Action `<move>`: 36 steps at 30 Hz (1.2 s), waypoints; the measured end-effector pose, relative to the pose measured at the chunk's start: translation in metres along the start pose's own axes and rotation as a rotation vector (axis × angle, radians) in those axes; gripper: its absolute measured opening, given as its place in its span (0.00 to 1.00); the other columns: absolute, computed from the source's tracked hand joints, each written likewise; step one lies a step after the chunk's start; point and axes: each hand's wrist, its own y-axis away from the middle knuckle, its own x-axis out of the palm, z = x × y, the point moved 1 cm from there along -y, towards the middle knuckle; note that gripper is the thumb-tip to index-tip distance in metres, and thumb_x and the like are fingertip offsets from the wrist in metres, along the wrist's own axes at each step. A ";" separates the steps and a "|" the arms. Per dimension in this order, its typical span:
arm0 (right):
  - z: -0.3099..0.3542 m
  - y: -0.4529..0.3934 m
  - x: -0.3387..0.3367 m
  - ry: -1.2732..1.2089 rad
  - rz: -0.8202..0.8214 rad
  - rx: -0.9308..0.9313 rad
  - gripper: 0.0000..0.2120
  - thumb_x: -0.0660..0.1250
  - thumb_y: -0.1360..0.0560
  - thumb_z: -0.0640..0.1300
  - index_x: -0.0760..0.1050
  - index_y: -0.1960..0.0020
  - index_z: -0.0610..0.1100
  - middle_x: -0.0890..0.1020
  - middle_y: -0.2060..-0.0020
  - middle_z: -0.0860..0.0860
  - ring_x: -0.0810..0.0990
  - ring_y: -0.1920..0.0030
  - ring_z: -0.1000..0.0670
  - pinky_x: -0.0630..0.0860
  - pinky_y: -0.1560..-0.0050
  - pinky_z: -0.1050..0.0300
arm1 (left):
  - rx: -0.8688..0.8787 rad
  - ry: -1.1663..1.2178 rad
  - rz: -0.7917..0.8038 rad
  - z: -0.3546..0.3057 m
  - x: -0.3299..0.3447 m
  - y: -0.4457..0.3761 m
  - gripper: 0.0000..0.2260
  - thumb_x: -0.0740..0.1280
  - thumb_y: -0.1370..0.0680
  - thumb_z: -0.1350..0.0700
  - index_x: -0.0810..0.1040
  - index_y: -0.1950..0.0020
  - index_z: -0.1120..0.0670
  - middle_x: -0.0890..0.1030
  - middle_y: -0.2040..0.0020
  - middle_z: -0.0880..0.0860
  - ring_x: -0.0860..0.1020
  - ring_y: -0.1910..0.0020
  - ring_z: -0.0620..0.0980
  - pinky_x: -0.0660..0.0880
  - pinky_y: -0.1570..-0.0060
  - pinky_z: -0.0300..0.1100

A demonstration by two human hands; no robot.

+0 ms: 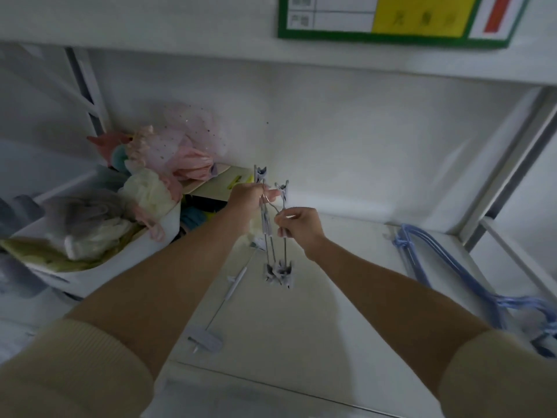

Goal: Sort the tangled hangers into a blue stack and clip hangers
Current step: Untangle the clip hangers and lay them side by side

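Head view looks down over two bare forearms reaching across a white shelf surface [316, 312]. At the centre of the frame, a bundle of metal clip hangers [275, 230] is held upright above the surface, their clips showing at both the top and bottom ends (exactly how many hangers are bunched there cannot be told). The left hand [248, 197] grips the bundle near its upper end, fingers curled round the wires with the thumb pointing toward 3 o'clock. The right hand [298, 226], just at 4 o'clock of the left, pinches one of the wires between thumb and curled fingers.

Below the bundle, toward 7 o'clock, another clip hanger [221, 309] lies flat on the surface, one clip near the bundle and the other close to the left forearm. Well apart at 3 to 4 o'clock, by the right edge, blue hangers [452, 267] lie together on the surface in a loose stack.

At 9 o'clock of the hands stands a white bin [126, 254] heaped with pale and pink fabric [168, 152]. At 1 o'clock, high on the shelf front, hangs a green-bordered sign [401, 16] with a yellow panel; its writing is too blurred to read.
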 end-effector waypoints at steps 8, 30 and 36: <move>0.001 0.023 0.046 -0.042 0.024 0.046 0.04 0.72 0.29 0.40 0.78 0.60 0.45 0.77 0.72 0.42 0.73 0.73 0.46 0.73 0.64 0.55 | -0.003 -0.090 0.039 -0.006 -0.053 0.021 0.10 0.60 0.21 0.65 0.76 0.61 0.60 0.82 0.74 0.49 0.80 0.75 0.38 0.77 0.64 0.34; -0.048 0.047 0.035 0.776 0.004 0.149 0.14 0.56 0.24 0.36 0.73 0.40 0.34 0.78 0.41 0.36 0.76 0.38 0.38 0.74 0.42 0.52 | -0.031 -0.172 0.065 -0.023 -0.061 0.043 0.08 0.60 0.20 0.63 0.76 0.57 0.61 0.82 0.76 0.48 0.79 0.77 0.39 0.76 0.71 0.27; -0.026 0.037 -0.023 0.498 -0.157 0.050 0.14 0.57 0.22 0.38 0.79 0.45 0.37 0.82 0.54 0.40 0.82 0.52 0.40 0.79 0.47 0.49 | -0.041 -0.191 0.133 -0.017 -0.028 0.040 0.07 0.59 0.20 0.64 0.72 0.44 0.62 0.82 0.68 0.52 0.80 0.77 0.38 0.75 0.74 0.26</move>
